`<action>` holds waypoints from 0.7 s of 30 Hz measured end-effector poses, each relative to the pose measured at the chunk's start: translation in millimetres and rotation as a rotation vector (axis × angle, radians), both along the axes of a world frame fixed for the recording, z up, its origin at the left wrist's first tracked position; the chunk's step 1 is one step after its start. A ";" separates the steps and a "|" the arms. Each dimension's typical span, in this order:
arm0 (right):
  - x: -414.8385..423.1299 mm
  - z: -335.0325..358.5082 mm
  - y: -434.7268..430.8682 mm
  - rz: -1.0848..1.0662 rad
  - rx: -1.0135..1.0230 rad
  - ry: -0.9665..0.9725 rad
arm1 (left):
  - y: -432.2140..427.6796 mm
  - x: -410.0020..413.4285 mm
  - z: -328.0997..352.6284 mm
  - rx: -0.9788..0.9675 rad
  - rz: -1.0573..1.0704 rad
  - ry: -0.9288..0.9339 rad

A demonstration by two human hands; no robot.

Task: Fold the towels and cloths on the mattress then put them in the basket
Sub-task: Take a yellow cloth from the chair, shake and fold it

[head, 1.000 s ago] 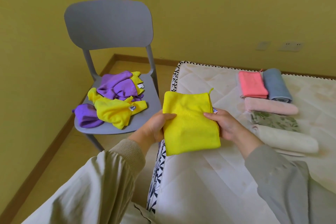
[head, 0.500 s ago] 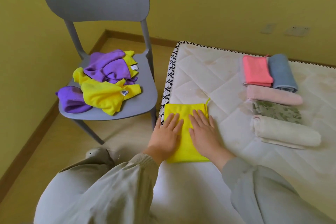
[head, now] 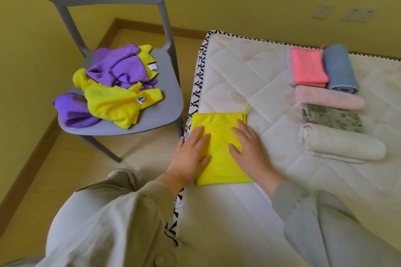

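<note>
Grey chair (head: 168, 93) holds crumpled cloths (head: 115, 102).

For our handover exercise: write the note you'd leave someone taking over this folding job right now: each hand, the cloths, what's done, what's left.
Left hand and right hand: both flat, pressing the folded yellow cloth near the mattress edge.
Done: folded towels lie in a row on the mattress, right of the hands.
Left: purple and yellow cloths piled unfolded on the chair; basket not in view, so nothing visibly put away.
</note>
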State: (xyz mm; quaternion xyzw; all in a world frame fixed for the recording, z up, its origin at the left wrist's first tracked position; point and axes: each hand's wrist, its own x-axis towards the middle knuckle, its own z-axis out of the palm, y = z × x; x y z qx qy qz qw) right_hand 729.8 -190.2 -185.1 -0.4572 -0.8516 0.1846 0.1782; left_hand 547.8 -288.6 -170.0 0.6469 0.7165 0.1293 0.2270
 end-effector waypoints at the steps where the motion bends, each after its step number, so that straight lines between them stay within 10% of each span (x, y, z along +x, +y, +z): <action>1: 0.1 9.6 1.0 -0.066 -0.067 0.089 | 2.5 -1.7 3.6 0.074 0.064 -0.060; 7: 11.6 51.6 45.0 -0.606 -0.721 0.054 | 24.5 -6.0 31.1 -0.070 0.500 -0.291; 21: -7.5 64.7 75.6 -0.616 -1.460 0.220 | 51.9 -24.6 62.1 -0.499 0.816 -1.063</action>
